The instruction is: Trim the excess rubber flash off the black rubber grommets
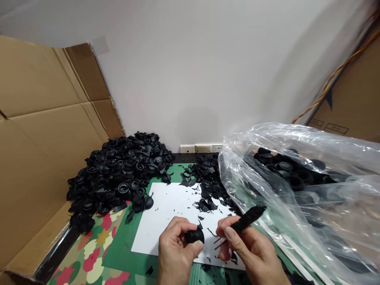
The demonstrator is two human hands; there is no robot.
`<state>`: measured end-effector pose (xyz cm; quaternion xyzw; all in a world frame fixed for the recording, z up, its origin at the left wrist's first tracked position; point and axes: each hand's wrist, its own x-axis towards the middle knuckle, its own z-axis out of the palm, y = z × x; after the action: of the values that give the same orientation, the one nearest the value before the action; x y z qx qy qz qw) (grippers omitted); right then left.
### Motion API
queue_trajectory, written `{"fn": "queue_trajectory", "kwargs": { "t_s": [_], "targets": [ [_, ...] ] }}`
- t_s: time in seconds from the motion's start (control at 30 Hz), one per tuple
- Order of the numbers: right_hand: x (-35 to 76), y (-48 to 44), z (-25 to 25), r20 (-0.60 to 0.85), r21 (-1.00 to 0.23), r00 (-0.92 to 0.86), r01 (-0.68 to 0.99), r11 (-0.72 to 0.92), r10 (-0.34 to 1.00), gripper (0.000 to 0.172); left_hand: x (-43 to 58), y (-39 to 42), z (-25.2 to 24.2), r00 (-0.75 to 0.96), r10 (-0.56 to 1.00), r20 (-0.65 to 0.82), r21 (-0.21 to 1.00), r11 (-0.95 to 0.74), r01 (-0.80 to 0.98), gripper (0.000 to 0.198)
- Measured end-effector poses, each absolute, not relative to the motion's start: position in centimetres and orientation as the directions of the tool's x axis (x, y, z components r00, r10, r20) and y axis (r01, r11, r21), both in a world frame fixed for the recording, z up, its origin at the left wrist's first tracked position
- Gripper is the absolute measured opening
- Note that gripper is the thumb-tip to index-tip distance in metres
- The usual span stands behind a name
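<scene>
it's just one head cam, looking forward and down from the wearer's own eye line, pretty close in, with the left hand [178, 249] and right hand [252, 249] down at the bottom, the wall [192, 71] dead ahead up top, and cardboard [44, 87] crowding the left edge

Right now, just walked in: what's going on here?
Someone is working on a small black ribbed part, held in the left hand over a white sheet. The right hand grips a black two-pronged tool, its tips apart from the part. Black scraps litter the sheet and beyond. A heap of black parts sits to the left; a clear plastic bag to the right holds more black pieces.
</scene>
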<state>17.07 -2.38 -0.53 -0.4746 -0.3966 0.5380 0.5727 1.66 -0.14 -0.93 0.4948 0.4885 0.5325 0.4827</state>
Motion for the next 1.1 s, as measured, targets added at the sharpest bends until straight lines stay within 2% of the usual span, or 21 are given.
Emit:
{"fn": "queue_trajectory", "kwargs": {
  "t_s": [0.17, 0.37, 0.6, 0.93, 1.0, 1.1],
  "targets": [
    [16.7, -2.5, 0.0, -0.041, -0.981, 0.056, -0.192, -0.029, 0.998, 0.037, 1.6, 0.1, -0.8, -0.049, 0.997, 0.056, 0.991, -0.061, -0.116, 0.025],
    [16.1, -2.7, -0.7, -0.038, -0.995, 0.025, -0.091, -0.035, 0.999, 0.028, 1.0, 0.4, -1.3, -0.034, 0.999, 0.005, 0.987, -0.011, -0.162, 0.025],
    [15.8, -2.4, -1.7, -0.039, -0.999, -0.058, -0.023, -0.041, 0.998, 0.032, 1.2, 0.2, -0.6, -0.077, 0.984, 0.162, 0.981, -0.169, -0.1, 0.026],
    [15.5, -2.5, -1.7, -0.005, -1.0, -0.071, 0.021, -0.003, 0.997, 0.035, 1.1, -0.1, -0.1, -0.078, 0.977, 0.199, 0.972, -0.207, -0.112, 0.024],
    [15.4, -2.5, -1.9, 0.014, -0.999, -0.053, 0.033, 0.015, 0.998, 0.034, 1.1, 0.0, -0.1, -0.075, 0.991, 0.111, 0.975, -0.123, -0.182, 0.022],
    [15.3, -2.6, -2.5, 0.052, -0.997, -0.01, 0.058, 0.052, 0.999, 0.031, 1.3, 0.1, 0.2, -0.005, 0.984, -0.179, 0.919, 0.166, -0.358, 0.03]
  ]
}}
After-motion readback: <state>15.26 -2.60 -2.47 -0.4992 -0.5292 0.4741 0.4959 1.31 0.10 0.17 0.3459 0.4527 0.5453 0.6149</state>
